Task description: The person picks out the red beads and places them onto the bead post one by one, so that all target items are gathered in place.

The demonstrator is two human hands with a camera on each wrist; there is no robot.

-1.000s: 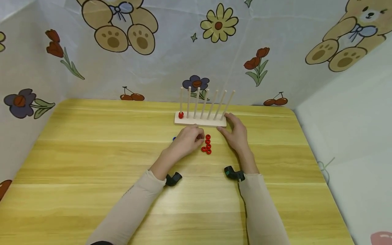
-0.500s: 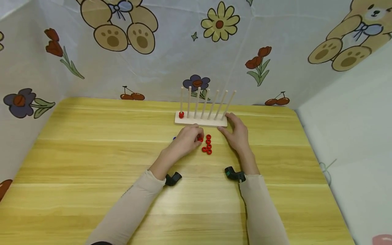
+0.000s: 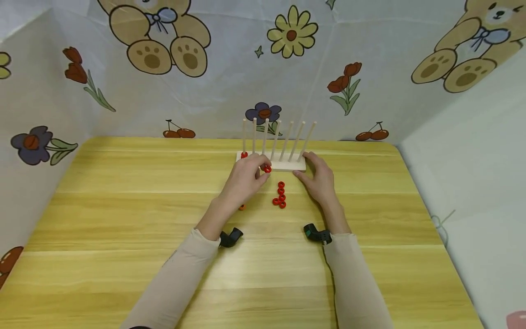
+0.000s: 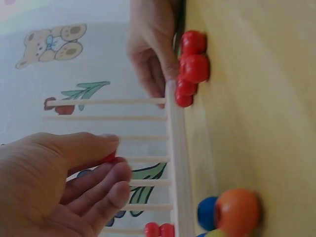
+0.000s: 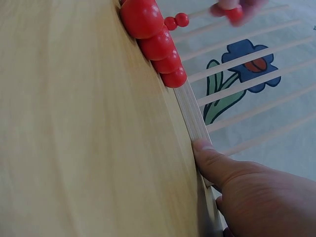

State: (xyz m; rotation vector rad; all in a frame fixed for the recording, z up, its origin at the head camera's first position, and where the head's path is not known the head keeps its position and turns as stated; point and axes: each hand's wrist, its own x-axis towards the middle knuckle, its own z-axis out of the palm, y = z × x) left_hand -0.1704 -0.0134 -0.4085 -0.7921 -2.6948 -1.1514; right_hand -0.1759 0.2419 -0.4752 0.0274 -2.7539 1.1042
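My left hand (image 3: 245,179) pinches a red bead (image 3: 267,169) between thumb and fingers, raised in front of the wooden peg rack (image 3: 289,165). In the left wrist view the same bead (image 4: 109,157) is mostly covered by the fingers. Red beads sit at the foot of the leftmost peg; the right wrist view shows two of them (image 5: 177,21). My right hand (image 3: 319,182) grips the right end of the rack's base, its thumb on the front edge. Several loose red beads (image 3: 281,197) lie on the table between the hands.
An orange bead (image 4: 238,212) and a blue bead (image 4: 207,213) lie beside the rack base, partly hidden by my left arm in the head view. Behind the wooden table (image 3: 123,183) hangs a white cloth (image 3: 230,59) printed with bears and flowers.
My left hand has lifted a red bead off the table and moved it up toward the rack. An orange bead now shows beside the left wrist. The right hand keeps its grip.
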